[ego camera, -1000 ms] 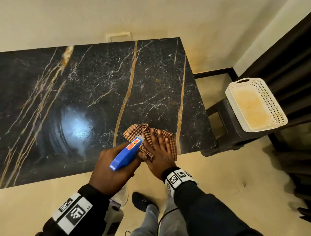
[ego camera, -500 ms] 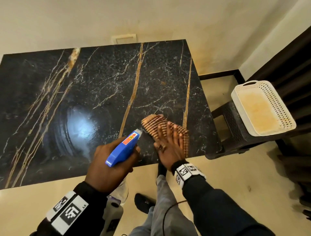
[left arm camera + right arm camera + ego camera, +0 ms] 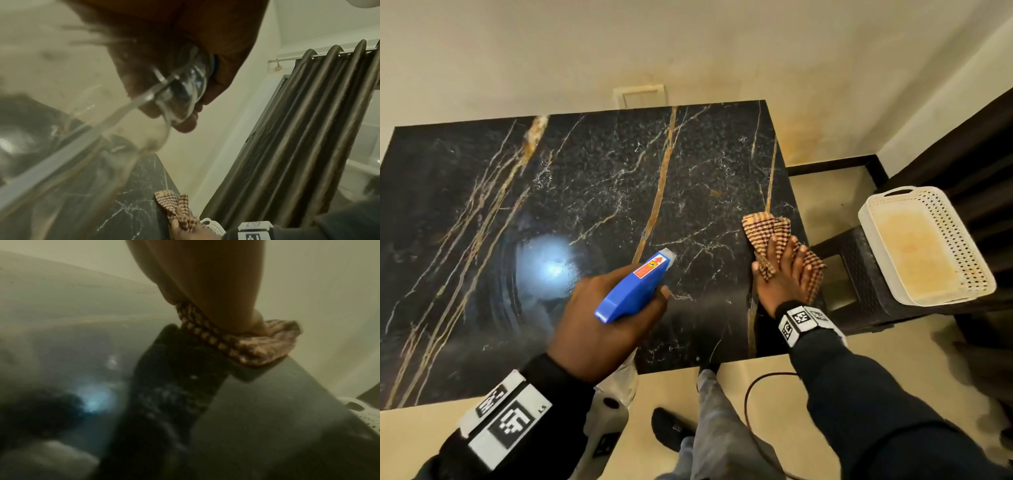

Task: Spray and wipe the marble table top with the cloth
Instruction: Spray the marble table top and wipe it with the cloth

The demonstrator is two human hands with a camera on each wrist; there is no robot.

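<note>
Since a second ago my right hand [image 3: 782, 284] has carried the cloth [image 3: 768, 228] from the near edge of the desk [image 3: 592, 178] out toward its right edge, and my left hand [image 3: 599, 325] has come up over the marble with the bottle [image 3: 635, 286]. Right fingers [image 3: 774, 248] lie straight and spread, pressing the cloth flat; it sits just inside the right edge, bunched ahead of the fingertips. Left fingers are curled round the bottle, nozzle aimed forward and slightly right, over the middle of the desk. What matters for the next stroke, I judge: the unwiped marble lies to the left and far side of the cloth, so the right hand should sweep leftward, across the nozzle's line. A basket [image 3: 924, 243] sits on a stool beyond the right edge, clear of the cloth.
</note>
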